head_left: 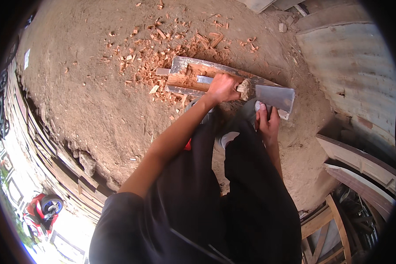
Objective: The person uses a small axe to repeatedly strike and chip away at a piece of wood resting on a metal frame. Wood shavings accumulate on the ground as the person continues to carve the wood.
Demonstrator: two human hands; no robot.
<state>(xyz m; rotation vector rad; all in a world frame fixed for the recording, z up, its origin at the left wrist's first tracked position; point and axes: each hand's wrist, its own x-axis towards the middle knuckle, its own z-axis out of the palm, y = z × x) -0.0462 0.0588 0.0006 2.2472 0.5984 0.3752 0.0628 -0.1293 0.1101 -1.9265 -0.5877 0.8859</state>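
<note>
My left hand is closed around a chisel. The chisel's metal blade points left over a wooden piece, and its frayed wooden handle end sticks out to the right of my fist. Reddish bare wood shows in a hollowed stretch of the piece, between dark, worn edges. Closed at the handle end of a broad, rectangular grey tool, my right hand holds it just right of the chisel handle. This tool looks like a wide flat blade; its grip is mostly hidden by my fingers. My legs straddle the piece's near side.
Reddish wood chips lie scattered over the dirt floor beyond the piece. A corrugated metal sheet leans at the right, above stacked boards. A wooden frame stands lower right. Planks line the left, with a red motorcycle outside.
</note>
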